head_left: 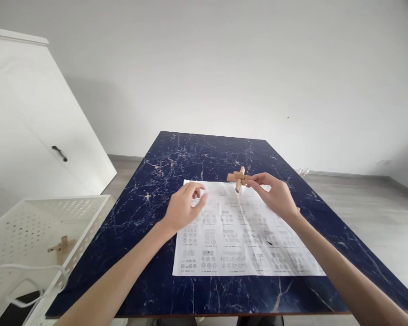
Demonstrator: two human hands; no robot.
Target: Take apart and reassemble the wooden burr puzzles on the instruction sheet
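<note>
My right hand (274, 194) pinches a small wooden cross-shaped puzzle (237, 177) by one arm and holds it just above the far edge of a printed instruction sheet (240, 246). The sheet lies flat on a dark blue marbled table (177, 163). My left hand (183, 206) hovers over the sheet's far left corner with its fingers curled loosely, thumb near the fingertips, and nothing visible in them.
A white perforated basket (54, 217) stands left of the table with a wooden puzzle piece (61, 246) inside and a white cable (37, 271) draped across it. A white cabinet (30, 131) with a black handle stands further left. A plain white wall rises behind.
</note>
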